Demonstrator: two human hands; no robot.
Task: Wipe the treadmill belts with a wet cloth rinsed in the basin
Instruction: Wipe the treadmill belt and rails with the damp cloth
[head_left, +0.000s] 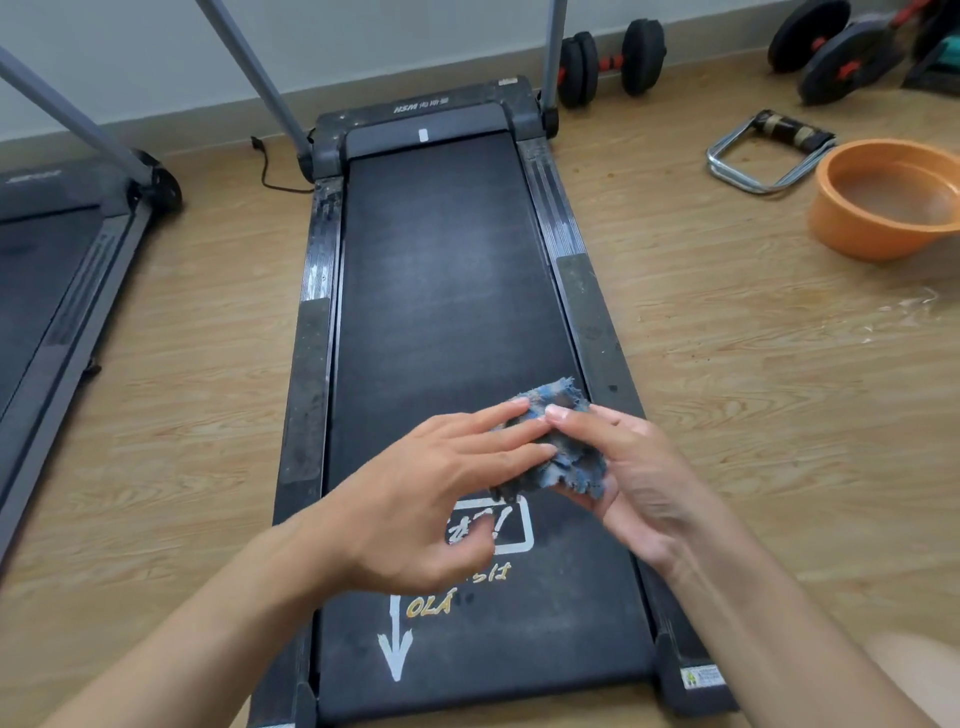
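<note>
The single head-worn view looked forward and steeply down along the treadmill belt (447, 291), close above both hands (431, 499), with the floor (727, 364) on either side.

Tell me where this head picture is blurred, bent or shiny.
Head view: the left hand, right hand and frayed blue cloth are slightly motion-smeared; the wide lens bows the grey treadmill uprights and stretches the bottom corners; light is soft and even, with a dull sheen on the black treadmill belt and a pale reflection on water in the orange plastic basin.
</note>
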